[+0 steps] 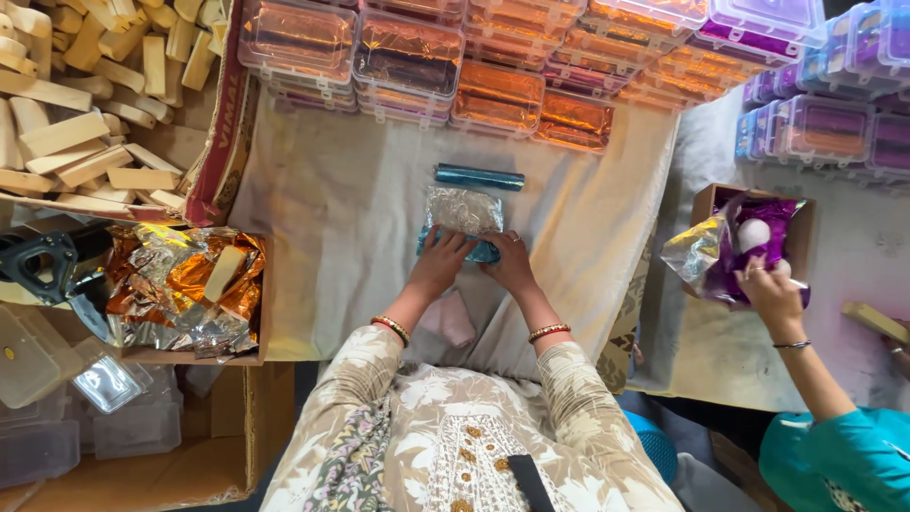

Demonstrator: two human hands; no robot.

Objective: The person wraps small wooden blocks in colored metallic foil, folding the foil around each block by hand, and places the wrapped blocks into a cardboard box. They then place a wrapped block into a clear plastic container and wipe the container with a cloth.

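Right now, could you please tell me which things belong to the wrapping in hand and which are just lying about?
In hand:
left hand
right hand
blue foil sheet
wrapped blue roll

Lying about:
wooden blocks
orange foil scraps
stacked plastic boxes
co-worker's purple foil

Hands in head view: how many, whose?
3. Left hand and right hand press a blue foil sheet on the cloth; a co-worker's hand is at the purple foil, right. Others may be out of frame.
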